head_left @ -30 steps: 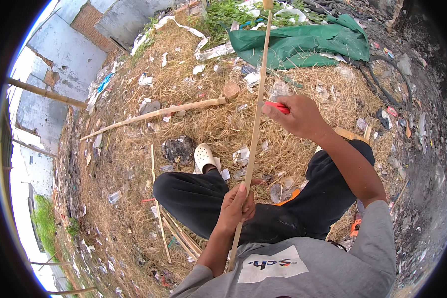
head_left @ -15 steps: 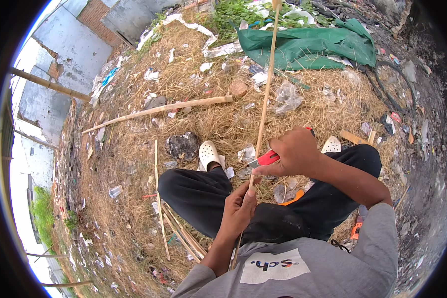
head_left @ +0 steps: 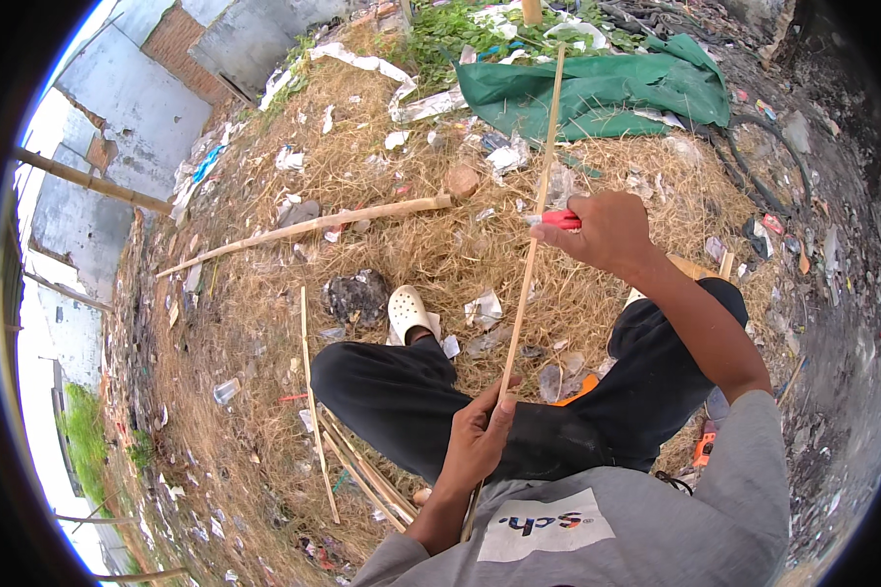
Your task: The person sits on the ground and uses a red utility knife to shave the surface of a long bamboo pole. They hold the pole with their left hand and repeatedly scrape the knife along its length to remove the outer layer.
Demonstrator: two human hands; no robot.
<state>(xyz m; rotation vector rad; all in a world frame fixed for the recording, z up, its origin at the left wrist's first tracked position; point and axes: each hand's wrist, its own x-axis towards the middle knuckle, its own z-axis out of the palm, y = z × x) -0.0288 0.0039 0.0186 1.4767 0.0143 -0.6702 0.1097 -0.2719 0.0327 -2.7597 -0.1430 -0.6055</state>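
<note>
No container is seen here; the things are lying loose on dry straw. One long thin bamboo strip (head_left: 533, 245) is held upright-slanted in the middle of the scene, from the near lap up toward the far green tarpaulin (head_left: 607, 93); its lower part is gripped by the left hand (head_left: 480, 445), closed around it near the body; its middle part is met by the right hand (head_left: 607, 233), which is closed on one red-handled knife (head_left: 558, 219), the blade being laid against the strip. One thick bamboo pole (head_left: 313, 227) is lying on the left, farther away; several thin strips (head_left: 347, 460) are lying near, left of the legs, one of them reaching farther than the rest. One white clog (head_left: 408, 311) is worn on the foot at the centre. One grey stone (head_left: 357, 293) is just beside the clog, on its left.
</note>
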